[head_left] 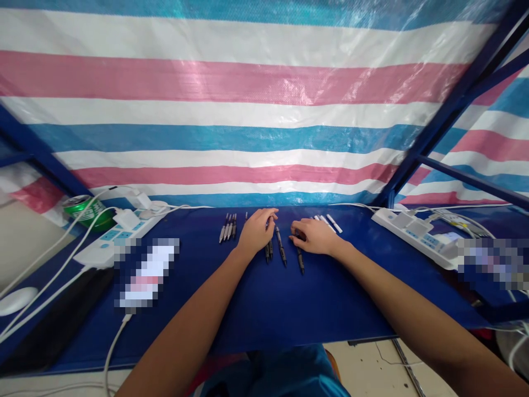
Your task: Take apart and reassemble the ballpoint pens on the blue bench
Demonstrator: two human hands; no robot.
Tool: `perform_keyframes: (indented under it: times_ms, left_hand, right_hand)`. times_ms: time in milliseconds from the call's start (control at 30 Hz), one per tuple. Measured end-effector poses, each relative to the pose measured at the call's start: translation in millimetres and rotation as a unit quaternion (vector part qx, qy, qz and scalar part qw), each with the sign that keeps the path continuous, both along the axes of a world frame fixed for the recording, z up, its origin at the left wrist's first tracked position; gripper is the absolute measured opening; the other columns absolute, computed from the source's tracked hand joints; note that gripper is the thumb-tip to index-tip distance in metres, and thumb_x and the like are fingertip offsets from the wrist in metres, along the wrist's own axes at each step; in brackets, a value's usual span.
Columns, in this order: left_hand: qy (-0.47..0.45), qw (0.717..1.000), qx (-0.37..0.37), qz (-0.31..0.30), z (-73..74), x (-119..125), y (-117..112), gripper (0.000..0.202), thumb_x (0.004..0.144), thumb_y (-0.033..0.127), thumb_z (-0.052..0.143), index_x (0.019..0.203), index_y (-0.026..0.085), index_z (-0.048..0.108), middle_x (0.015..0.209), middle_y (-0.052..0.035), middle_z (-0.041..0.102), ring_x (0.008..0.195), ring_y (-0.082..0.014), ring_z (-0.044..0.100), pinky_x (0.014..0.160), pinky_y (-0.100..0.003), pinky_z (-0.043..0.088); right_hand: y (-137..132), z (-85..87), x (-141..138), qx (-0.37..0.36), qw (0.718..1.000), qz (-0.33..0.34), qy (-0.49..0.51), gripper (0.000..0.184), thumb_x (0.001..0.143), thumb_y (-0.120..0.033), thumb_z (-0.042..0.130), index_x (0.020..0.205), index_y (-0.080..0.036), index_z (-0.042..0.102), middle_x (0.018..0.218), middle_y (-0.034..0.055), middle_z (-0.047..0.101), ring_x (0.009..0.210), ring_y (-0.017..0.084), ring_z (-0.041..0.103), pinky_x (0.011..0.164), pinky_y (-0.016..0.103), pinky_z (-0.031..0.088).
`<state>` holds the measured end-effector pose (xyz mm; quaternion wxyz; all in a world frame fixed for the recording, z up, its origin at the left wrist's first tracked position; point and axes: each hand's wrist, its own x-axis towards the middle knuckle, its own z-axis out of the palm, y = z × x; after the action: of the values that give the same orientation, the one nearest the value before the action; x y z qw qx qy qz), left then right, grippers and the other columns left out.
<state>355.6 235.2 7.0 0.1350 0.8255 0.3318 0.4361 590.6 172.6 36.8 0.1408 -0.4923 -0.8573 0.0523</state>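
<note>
My left hand rests on the blue tabletop with its fingers curled over two dark pens, whose lower ends stick out below it. To its right, a single dark pen lies tilted between my two hands. My right hand has its fingers bent around another dark pen, its point toward me; the upper part is hidden under the fingers. Left of my left hand, several grey and dark pens lie side by side. Just beyond my right hand lie several white pens, partly covered by it.
On the left are a power strip with chargers, a green can, a phone on a cable and a black case. Another power strip stands right. A striped sheet hangs behind the table.
</note>
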Motion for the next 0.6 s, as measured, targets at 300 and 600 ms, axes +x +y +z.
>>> perform_keyframes:
  times_ms: [300, 600]
  left_hand:
    - [0.02, 0.999, 0.022, -0.019, -1.6, -0.1, -0.7, 0.038, 0.1, 0.014, 0.05, 0.132, 0.024, 0.068, 0.108, -0.0072, 0.075, 0.108, -0.0256, 0.068, 0.1, -0.043, 0.053]
    - [0.114, 0.977, 0.139, -0.112, 16.7, 4.3, -11.8, 0.057, 0.105, 0.017, 0.05, 0.16, 0.025, 0.043, 0.154, -0.0128, 0.056, 0.141, -0.0279, 0.054, 0.118, -0.051, 0.049]
  right_hand:
    - [-5.5, -9.2, -17.3, -0.004, 0.998, -0.06, 0.037, 0.018, 0.089, -0.017, 0.061, 0.107, -0.022, 0.059, 0.088, 0.0035, 0.072, 0.076, 0.019, 0.064, 0.065, 0.03, 0.034]
    - [0.0, -20.0, -17.8, 0.007, 0.964, -0.041, 0.264, 0.014, 0.096, -0.029, 0.058, 0.102, -0.025, 0.047, 0.083, 0.0004, 0.065, 0.071, 0.02, 0.064, 0.068, 0.031, 0.045]
